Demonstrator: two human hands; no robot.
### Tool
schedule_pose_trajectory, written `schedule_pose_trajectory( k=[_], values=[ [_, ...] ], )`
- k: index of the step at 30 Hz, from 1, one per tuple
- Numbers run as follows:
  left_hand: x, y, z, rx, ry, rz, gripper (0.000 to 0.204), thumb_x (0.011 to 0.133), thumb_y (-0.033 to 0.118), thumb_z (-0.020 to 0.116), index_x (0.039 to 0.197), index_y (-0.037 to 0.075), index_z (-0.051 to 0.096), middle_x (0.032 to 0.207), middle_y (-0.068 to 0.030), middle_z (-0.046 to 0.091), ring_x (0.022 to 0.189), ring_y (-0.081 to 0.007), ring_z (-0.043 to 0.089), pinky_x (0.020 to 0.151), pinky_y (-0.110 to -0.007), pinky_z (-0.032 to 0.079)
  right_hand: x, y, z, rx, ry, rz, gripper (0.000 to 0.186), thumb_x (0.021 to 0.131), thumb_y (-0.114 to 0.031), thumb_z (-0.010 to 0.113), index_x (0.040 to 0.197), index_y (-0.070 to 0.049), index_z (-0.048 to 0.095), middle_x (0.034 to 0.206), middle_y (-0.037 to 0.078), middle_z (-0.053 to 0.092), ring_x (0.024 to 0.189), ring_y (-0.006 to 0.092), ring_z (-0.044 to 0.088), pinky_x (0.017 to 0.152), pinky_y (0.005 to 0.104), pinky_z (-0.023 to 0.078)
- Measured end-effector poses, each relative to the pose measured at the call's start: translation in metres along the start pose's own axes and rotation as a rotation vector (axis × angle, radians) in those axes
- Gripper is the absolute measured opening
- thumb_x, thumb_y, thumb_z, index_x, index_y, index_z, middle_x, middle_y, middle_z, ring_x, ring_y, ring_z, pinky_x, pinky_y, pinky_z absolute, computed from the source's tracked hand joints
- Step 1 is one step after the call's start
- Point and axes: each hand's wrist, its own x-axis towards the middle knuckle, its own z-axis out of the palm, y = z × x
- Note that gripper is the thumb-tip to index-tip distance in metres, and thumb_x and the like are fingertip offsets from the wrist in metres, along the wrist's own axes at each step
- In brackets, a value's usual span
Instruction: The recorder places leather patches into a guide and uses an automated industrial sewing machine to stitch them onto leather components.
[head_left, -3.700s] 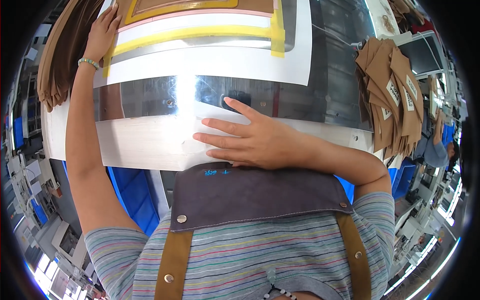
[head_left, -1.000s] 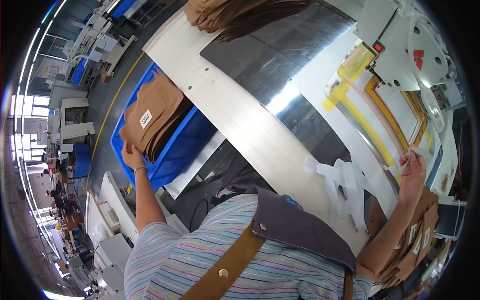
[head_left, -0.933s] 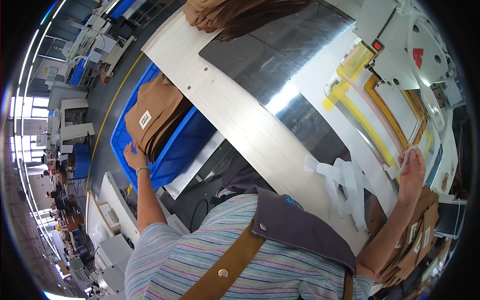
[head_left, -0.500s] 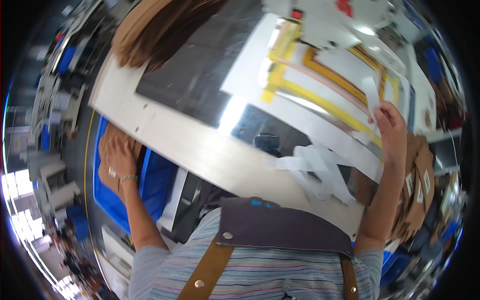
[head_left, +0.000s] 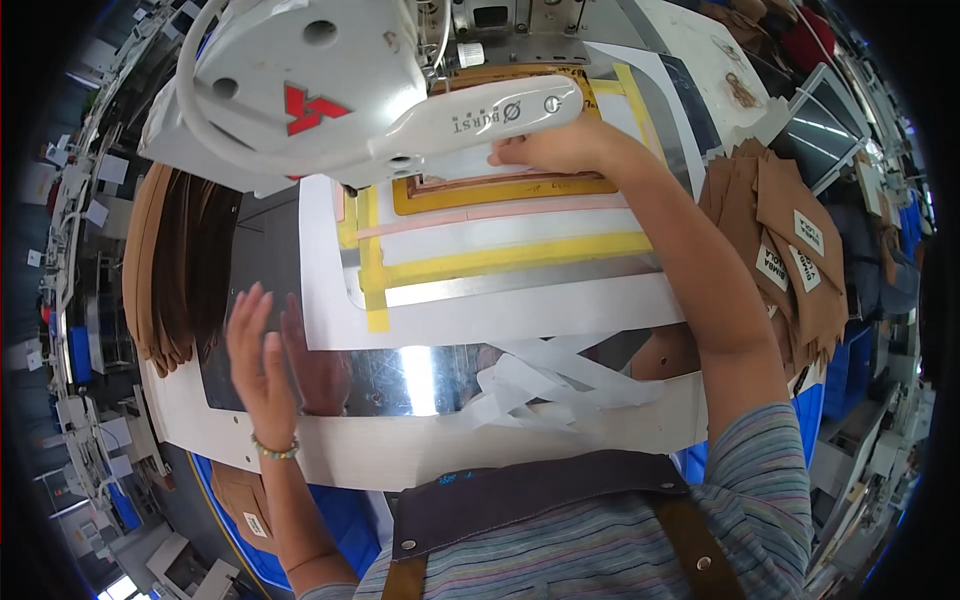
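Note:
My left hand (head_left: 262,350) is raised over the shiny dark plate (head_left: 240,365) on the table's left side. Its fingers are apart and nothing is in them. Under the machine's arm, my right hand (head_left: 560,148) reaches into the yellow-edged frame (head_left: 480,197), fingers closed together. Whatever its fingertips hold blends with the white area beneath. Yellow tape (head_left: 520,258) and a pink strip (head_left: 490,212) run around the frame on a white sheet (head_left: 490,318). Loose white strips (head_left: 545,385) lie tangled near the front edge.
A white sewing-machine-like head (head_left: 300,90) overhangs the far left of the work. Brown pieces are stacked (head_left: 165,270) at the left; more brown pieces with white labels (head_left: 790,240) are piled at the right. A blue bin (head_left: 340,520) holding brown pieces stands below the table's left front.
My left hand has come up from the brown pieces in the blue bin. My right hand, which held a white strip, has moved left into the frame. The view has turned toward the machine.

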Motion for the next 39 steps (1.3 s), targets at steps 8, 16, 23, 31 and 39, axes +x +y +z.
schedule_pose_trajectory(
  k=[8, 16, 23, 31, 39],
  values=[
    [0.071, 0.063, 0.076, 0.249, -0.399, 0.281, 0.067, 0.102, 0.048, 0.064, 0.156, 0.010, 0.055, 0.173, -0.0223, 0.030, 0.161, -0.0460, 0.020, 0.128, -0.057, 0.019, 0.017, -0.016, 0.035, 0.048, -0.017, 0.047, 0.020, 0.086, -0.031, 0.082, 0.090, -0.014, 0.072, 0.090, 0.005, 0.075, 0.089, 0.0245, 0.071, 0.083, 0.0402, 0.056],
    [0.084, 0.059, 0.115, 0.366, -0.388, 0.338, 0.078, 0.104, 0.059, 0.053, 0.158, 0.003, 0.049, 0.171, -0.0305, 0.027, 0.162, -0.0465, 0.019, 0.128, -0.059, 0.017, 0.025, -0.017, 0.055, 0.001, 0.012, 0.035, 0.023, 0.085, -0.034, 0.081, 0.097, -0.016, 0.071, 0.099, 0.003, 0.076, 0.097, 0.0244, 0.073, 0.089, 0.0390, 0.057],
    [0.085, 0.059, 0.121, 0.350, -0.337, 0.332, 0.079, 0.106, 0.061, 0.048, 0.155, -0.002, 0.049, 0.168, -0.0320, 0.034, 0.161, -0.0453, 0.022, 0.127, -0.056, 0.017, 0.019, -0.019, 0.010, -0.059, -0.147, 0.022, 0.029, 0.085, -0.035, 0.082, 0.099, -0.012, 0.073, 0.093, 0.005, 0.076, 0.090, 0.0231, 0.072, 0.083, 0.0376, 0.056],
    [0.085, 0.058, 0.120, 0.343, -0.303, 0.332, 0.074, 0.106, 0.059, 0.052, 0.148, -0.002, 0.058, 0.166, -0.0304, 0.038, 0.158, -0.0452, 0.028, 0.128, -0.057, 0.017, -0.008, -0.005, -0.062, -0.232, -0.384, 0.135, 0.020, 0.085, -0.024, 0.080, 0.096, -0.008, 0.080, 0.092, 0.005, 0.078, 0.086, 0.0197, 0.070, 0.075, 0.0362, 0.053],
    [0.083, 0.060, 0.122, 0.364, -0.304, 0.324, 0.070, 0.107, 0.054, 0.052, 0.151, -0.001, 0.056, 0.168, -0.0285, 0.036, 0.161, -0.0415, 0.024, 0.128, -0.054, 0.019, -0.015, 0.015, -0.064, -0.085, -0.277, 0.087, 0.015, 0.080, -0.011, 0.077, 0.093, -0.003, 0.075, 0.071, 0.003, 0.069, 0.069, 0.0129, 0.063, 0.067, 0.0313, 0.048]
  ],
)
